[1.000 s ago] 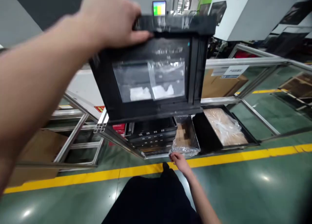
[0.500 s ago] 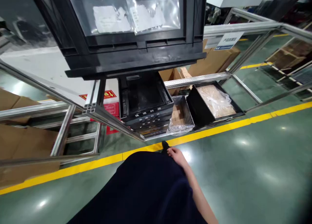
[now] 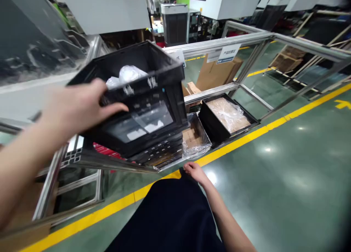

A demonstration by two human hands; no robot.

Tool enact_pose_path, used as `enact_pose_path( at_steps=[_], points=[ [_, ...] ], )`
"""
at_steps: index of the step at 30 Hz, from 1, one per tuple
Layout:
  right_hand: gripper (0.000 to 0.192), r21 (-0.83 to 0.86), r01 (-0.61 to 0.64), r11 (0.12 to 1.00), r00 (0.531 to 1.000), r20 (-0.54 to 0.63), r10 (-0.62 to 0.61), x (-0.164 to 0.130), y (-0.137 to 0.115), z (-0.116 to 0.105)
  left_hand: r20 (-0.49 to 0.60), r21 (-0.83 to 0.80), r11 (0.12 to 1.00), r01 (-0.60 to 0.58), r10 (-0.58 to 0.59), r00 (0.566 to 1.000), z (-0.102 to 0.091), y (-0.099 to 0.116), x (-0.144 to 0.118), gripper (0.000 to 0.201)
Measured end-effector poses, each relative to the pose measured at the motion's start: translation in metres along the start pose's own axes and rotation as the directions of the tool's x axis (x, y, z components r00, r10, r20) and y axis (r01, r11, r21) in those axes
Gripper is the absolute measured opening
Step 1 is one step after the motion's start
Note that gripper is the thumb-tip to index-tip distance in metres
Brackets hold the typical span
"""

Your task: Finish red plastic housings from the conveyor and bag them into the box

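Observation:
My left hand, blurred by motion, grips the near rim of a black plastic crate with its thumb over the front wall. The crate sits tilted above a stack of black trays. Inside it lies a crumpled white plastic bag. A clear pouch with torn white paper is on its front. Low beside my dark clothing hangs my right hand, its fingers curled with nothing visible in them.
An aluminium-profile frame surrounds the crates. To the right of the stack stand a plastic-lined box and a black crate with a plastic-covered brown load. A yellow floor line runs along the front.
The crate has dropped and moved left, turning so its inside shows. My left hand has come into view on its rim. My right hand stays low, still curled.

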State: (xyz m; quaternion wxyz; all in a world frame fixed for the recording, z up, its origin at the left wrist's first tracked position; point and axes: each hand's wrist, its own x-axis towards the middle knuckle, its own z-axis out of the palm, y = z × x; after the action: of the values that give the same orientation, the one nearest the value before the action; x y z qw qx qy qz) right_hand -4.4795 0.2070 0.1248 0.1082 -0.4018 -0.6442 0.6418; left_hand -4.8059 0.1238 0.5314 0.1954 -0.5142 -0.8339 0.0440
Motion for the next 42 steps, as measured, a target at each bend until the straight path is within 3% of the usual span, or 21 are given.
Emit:
enact_pose_path(
  at_steps=[3, 6, 11, 15, 18, 22, 29, 33, 37, 42],
  points=[
    [0.030, -0.011, 0.123, 0.992, 0.989, -0.076, -0.123, 0.003, -0.044, -0.006, 0.039, 0.189, 0.980, -0.067, 0.060, 0.997, 0.019, 0.026, -0.027, 0.077],
    [0.027, -0.029, 0.253, 0.967, 0.951, -0.174, -0.254, 0.001, -0.091, -0.006, 0.020, 0.182, 0.981, -0.062, 0.059, 0.998, 0.019, 0.036, -0.034, 0.070],
    [0.033, -0.064, 0.452, 0.890, 0.824, -0.351, -0.444, 0.006, -0.166, 0.013, 0.020, 0.138, 0.984, -0.112, 0.110, 0.994, 0.007, 0.035, -0.031, 0.051],
    [0.047, -0.028, 0.583, 0.812, 0.707, -0.475, -0.524, 0.019, -0.202, 0.034, 0.036, 0.111, 0.986, -0.122, 0.118, 0.992, 0.007, 0.037, -0.032, 0.046],
    [0.048, 0.070, 0.551, 0.832, 0.743, -0.495, -0.450, 0.026, -0.212, 0.042, 0.049, 0.067, 0.993, -0.097, 0.094, 0.994, 0.008, 0.037, -0.033, 0.047],
    [0.034, 0.153, 0.503, 0.850, 0.808, -0.433, -0.400, 0.034, -0.216, 0.042, 0.066, 0.013, 0.989, -0.146, 0.145, 0.987, 0.008, 0.031, -0.031, 0.048],
    [0.045, 0.209, 0.457, 0.864, 0.839, -0.423, -0.341, 0.044, -0.218, 0.036, 0.112, 0.016, 0.986, -0.164, 0.162, 0.980, 0.009, 0.026, -0.027, 0.049],
    [0.044, 0.111, 0.456, 0.883, 0.815, -0.451, -0.364, 0.036, -0.221, 0.033, 0.161, 0.032, 0.988, -0.150, 0.143, 0.976, 0.005, 0.029, -0.025, 0.049],
    [0.045, -0.166, 0.424, 0.890, 0.745, -0.495, -0.447, 0.025, -0.226, 0.033, 0.167, 0.032, 0.980, -0.194, 0.187, 0.968, 0.001, 0.030, -0.025, 0.044],
    [0.038, -0.447, 0.397, 0.802, 0.652, -0.477, -0.589, 0.018, -0.228, 0.043, 0.175, 0.050, 0.982, -0.182, 0.171, 0.970, 0.001, 0.030, -0.024, 0.043]
  ],
)
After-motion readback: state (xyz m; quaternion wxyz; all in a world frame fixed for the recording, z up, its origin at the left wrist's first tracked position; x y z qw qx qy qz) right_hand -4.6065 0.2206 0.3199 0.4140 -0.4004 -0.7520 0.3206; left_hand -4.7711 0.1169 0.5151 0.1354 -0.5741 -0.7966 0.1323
